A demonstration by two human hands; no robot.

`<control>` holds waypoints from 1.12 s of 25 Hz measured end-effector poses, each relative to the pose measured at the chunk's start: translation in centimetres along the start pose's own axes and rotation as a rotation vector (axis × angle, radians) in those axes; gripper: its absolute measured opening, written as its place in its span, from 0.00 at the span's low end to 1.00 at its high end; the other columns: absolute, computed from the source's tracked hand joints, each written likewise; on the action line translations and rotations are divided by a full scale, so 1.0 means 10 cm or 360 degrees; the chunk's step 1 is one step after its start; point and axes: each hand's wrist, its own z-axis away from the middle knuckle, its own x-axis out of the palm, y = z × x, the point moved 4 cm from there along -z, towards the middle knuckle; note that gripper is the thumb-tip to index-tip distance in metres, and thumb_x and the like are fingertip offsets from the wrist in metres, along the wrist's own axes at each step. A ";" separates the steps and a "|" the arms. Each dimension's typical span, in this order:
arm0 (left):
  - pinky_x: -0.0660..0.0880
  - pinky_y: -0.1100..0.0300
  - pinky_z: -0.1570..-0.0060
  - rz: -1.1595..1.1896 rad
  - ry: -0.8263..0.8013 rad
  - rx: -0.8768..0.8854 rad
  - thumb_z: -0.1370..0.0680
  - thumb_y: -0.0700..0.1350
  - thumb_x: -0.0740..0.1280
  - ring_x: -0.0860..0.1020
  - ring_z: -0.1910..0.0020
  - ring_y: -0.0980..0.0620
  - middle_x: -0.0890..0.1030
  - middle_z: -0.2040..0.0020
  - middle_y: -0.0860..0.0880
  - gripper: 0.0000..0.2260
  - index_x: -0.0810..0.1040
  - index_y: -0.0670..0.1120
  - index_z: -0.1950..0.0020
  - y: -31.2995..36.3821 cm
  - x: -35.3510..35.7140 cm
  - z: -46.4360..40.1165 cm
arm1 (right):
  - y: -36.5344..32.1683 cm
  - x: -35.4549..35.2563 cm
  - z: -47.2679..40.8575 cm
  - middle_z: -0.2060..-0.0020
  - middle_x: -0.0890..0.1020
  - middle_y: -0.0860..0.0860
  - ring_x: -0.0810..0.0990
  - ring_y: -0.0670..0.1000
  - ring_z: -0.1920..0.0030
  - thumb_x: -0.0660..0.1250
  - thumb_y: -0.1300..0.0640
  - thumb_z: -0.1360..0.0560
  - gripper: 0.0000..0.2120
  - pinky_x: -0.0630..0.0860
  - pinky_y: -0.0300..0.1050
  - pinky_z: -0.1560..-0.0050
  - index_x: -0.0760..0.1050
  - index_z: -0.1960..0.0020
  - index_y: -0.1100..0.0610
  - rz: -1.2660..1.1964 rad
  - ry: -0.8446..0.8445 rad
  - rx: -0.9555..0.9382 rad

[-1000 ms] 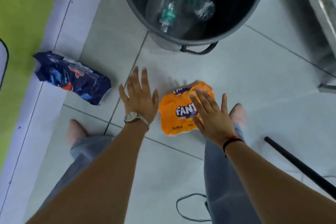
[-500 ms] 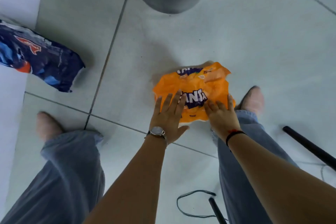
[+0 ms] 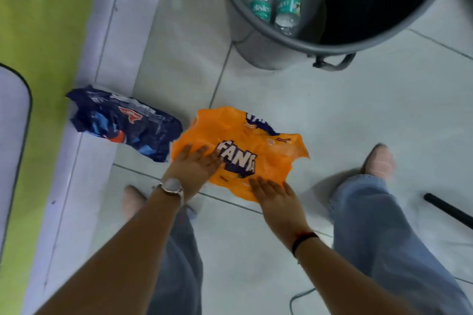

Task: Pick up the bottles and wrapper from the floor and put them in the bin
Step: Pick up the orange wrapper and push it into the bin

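Observation:
An orange Fanta wrapper is held up off the tiled floor, spread between both hands. My left hand grips its left edge. At the wrapper's near right edge is my right hand, its fingers closed on the plastic. A crumpled dark blue wrapper lies on the floor to the left. The grey bin stands at the top, with two clear bottles with teal labels lying inside it.
A green and lilac mat runs along the left. A black rod lies on the floor at the right, and a thin cable loops near the bottom. My feet and jeans flank the wrapper.
Both hands have closed on the orange wrapper and lifted it, and it has unfolded. The view has tilted up, so the bin's inside shows again.

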 end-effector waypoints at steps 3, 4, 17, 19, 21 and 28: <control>0.62 0.46 0.34 -0.0100 0.0204 -0.0102 0.30 0.36 0.63 0.82 0.54 0.39 0.84 0.50 0.44 0.14 0.81 0.46 0.48 -0.91 0.08 0.47 | -0.82 -0.15 -0.54 0.54 0.86 0.54 0.85 0.57 0.57 0.51 0.59 0.32 0.23 0.80 0.62 0.55 0.81 0.47 0.55 -0.0045 0.0120 0.0020; 0.50 0.52 0.29 -0.0127 0.0226 -0.0173 0.27 0.35 0.54 0.82 0.54 0.37 0.84 0.50 0.43 0.17 0.78 0.46 0.46 -1.23 0.14 0.62 | -1.12 -0.19 -0.74 0.53 0.86 0.53 0.84 0.57 0.55 0.51 0.58 0.32 0.23 0.78 0.66 0.53 0.81 0.47 0.53 -0.0044 0.0189 0.0008; 0.23 0.54 0.35 0.0038 -0.0255 -0.0305 0.50 0.47 0.83 0.53 0.30 0.37 0.66 0.30 0.38 0.54 0.56 0.49 0.31 -2.54 1.55 0.55 | -1.64 0.69 -2.25 0.24 0.51 0.61 0.51 0.63 0.26 0.75 0.47 0.34 0.48 0.56 0.75 0.36 0.50 0.25 0.55 -0.0137 -0.0046 0.0218; 0.25 0.54 0.34 0.0027 -0.0100 -0.0362 0.40 0.37 0.79 0.59 0.32 0.35 0.67 0.31 0.38 0.45 0.59 0.49 0.30 -2.56 1.51 0.49 | -1.60 0.69 -2.30 0.33 0.72 0.62 0.71 0.64 0.34 0.79 0.53 0.40 0.38 0.73 0.71 0.48 0.70 0.33 0.56 -0.0094 0.0061 0.0242; 0.30 0.49 0.31 0.0059 -0.0087 -0.0405 0.30 0.33 0.70 0.56 0.29 0.35 0.61 0.27 0.39 0.36 0.56 0.49 0.27 -2.56 1.45 0.48 | -1.54 0.66 -2.35 0.41 0.80 0.62 0.78 0.65 0.42 0.79 0.59 0.40 0.28 0.79 0.67 0.56 0.78 0.41 0.58 -0.0136 0.0139 0.0156; 0.49 0.39 0.30 0.0065 -0.0499 -0.0566 0.19 0.40 0.52 0.47 0.26 0.43 0.44 0.23 0.49 0.26 0.44 0.51 0.25 -2.35 0.81 0.32 | -1.31 -0.11 -2.21 0.31 0.69 0.56 0.62 0.58 0.29 0.55 0.63 0.21 0.19 0.59 0.64 0.30 0.65 0.31 0.57 -0.0184 0.0114 0.0098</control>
